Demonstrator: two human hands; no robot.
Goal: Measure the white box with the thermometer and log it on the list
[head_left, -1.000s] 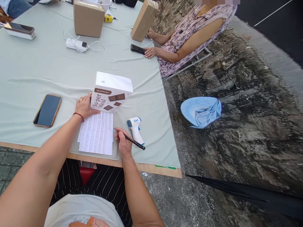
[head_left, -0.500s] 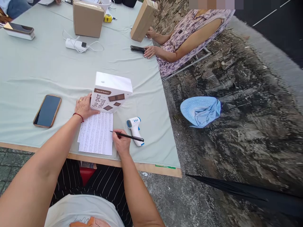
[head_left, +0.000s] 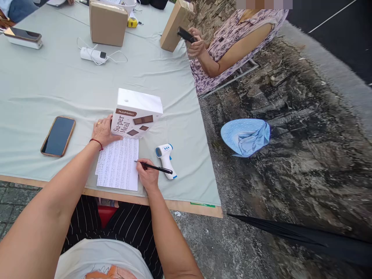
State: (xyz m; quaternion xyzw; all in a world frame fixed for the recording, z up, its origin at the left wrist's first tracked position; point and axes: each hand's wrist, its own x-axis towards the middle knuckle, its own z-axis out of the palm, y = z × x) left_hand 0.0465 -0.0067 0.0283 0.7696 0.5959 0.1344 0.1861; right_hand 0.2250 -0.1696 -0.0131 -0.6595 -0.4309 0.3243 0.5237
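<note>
1. The right hand (head_left: 148, 176) has its fingers closed around a slim black pen (head_left: 158, 168); the tip is over the right margin of the printed sheets (head_left: 118, 166), though whether it touches cannot be told.
2. The sheets lie overlapped near the table's front edge, covered in small print.
3. A white-and-blue infrared thermometer (head_left: 166, 157) lies just right of the sheets, partly behind the pen.
4. The left hand (head_left: 103, 132) rests against the left side of the "NutriMotion Super Meal" carton (head_left: 130, 121), thumb spread along its bottom edge; the other fingers are partly hidden, so its grip cannot be told.
5. That carton stands upright at the sheets' far end.
6. A smartphone in a brown case (head_left: 58, 136) lies left of that hand.
7. Farther off, a white device with a looped cord (head_left: 93, 55) lies before a cardboard box (head_left: 107, 25).
8. At the right, a co-worker holds a black phone (head_left: 186, 35) beside another cardboard box (head_left: 176, 25).
</note>
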